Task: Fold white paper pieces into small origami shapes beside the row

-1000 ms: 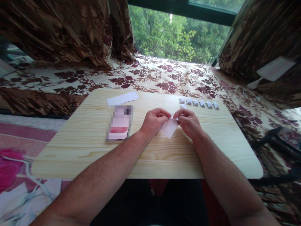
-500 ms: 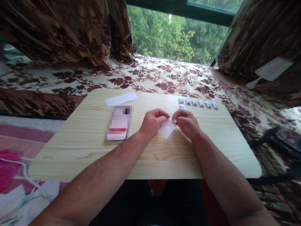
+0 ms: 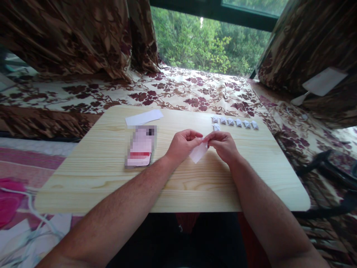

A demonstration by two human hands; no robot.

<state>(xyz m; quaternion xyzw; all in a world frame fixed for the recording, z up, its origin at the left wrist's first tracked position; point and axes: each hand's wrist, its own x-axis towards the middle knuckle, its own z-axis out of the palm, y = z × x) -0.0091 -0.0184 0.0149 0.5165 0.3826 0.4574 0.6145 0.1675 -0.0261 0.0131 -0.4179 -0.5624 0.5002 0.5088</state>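
Note:
A small white piece of paper [image 3: 198, 153] hangs by its top edge between my hands, just above the wooden table [image 3: 181, 186]. My left hand [image 3: 184, 145] pinches it at the upper left, thumb against forefinger. From the other side my right hand [image 3: 221, 144] closes on its upper right corner, and the fingertips of both hands meet there. Any fold under the fingers is hidden. Beyond my right hand, several small folded paper pieces [image 3: 231, 121] stand in a row, with one more folded piece [image 3: 216, 127] in front of the row's left end.
White paper strips [image 3: 143, 117] lie at the table's back left, partly overlapping. In front of them is a pink phone [image 3: 140, 145], blurred by pixels. A black chair-like frame [image 3: 331, 171] stands right of the table, and white cables [image 3: 33, 204] lie at the left.
My right hand's fingers have shifted slightly left, up against the left fingertips. The paper's free lower part has tilted a little and looks narrower.

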